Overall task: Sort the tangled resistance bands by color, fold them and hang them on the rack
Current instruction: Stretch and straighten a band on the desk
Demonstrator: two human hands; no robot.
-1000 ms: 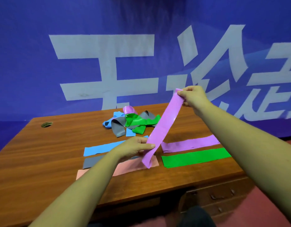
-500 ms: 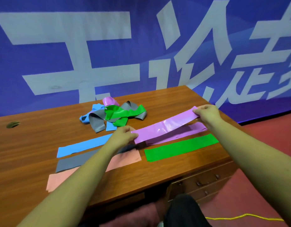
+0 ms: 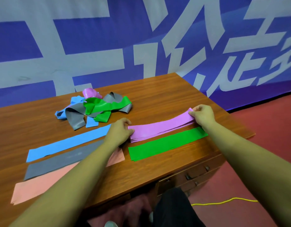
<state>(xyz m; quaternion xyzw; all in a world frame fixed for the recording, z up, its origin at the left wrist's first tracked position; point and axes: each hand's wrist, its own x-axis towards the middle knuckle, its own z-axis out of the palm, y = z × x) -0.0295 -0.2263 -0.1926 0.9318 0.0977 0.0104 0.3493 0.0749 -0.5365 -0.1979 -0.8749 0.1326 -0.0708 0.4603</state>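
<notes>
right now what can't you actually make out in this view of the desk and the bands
- Rack: nowhere in the head view.
- Flat grey elastic band: right end hidden under the left forearm.
- Flat salmon-pink elastic band: middle covered by the same forearm.
- Purple elastic band pinched by left hand and right hand: layers beneath too thin to count.
- Tangled pile of coloured bands: overlaps hide how many.

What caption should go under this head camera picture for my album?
Left hand and right hand pinch the ends of a purple band, beside the green band.
</notes>
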